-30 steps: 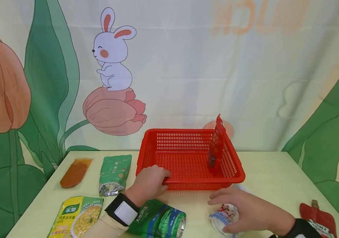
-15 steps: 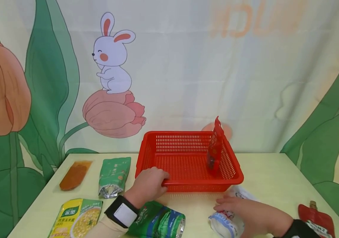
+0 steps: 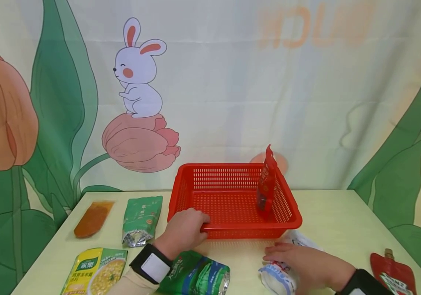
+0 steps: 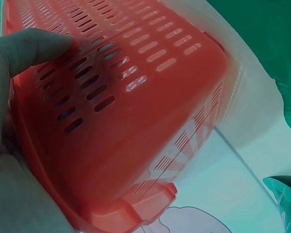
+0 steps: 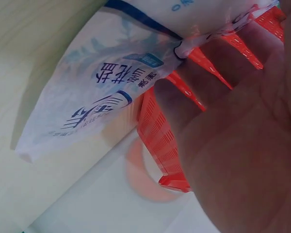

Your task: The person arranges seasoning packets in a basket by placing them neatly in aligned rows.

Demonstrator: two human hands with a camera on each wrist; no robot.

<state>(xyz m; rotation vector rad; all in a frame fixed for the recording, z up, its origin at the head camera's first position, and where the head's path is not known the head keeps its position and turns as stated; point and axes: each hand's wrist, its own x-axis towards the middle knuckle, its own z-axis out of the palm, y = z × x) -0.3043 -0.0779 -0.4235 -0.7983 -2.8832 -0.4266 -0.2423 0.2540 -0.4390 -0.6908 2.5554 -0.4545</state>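
Both hands are over the tabletop (image 3: 335, 221). The left hand (image 3: 186, 229) grips the near rim of the red basket (image 3: 247, 227), close to its left corner, with the thumb on the outside wall. The right hand (image 3: 308, 264) lies over the middle of the white bag (image 3: 278, 280). Its fingertips touch the bag, but I cannot tell if they hold it tight.

The white bag lies on the tabletop, just in front of the basket's right end. Its long way runs from near the person out to the far right. Its flat white end points away, and its end with blue print points back at the person.

The basket's long way goes side to side. A red bag (image 3: 266, 188) stands up tall in its right side. The big green bag (image 3: 199, 276) lies by the left wrist, and its silver end points right. The ketchup pouch (image 3: 392, 270) is at the far right, cap pointing away.
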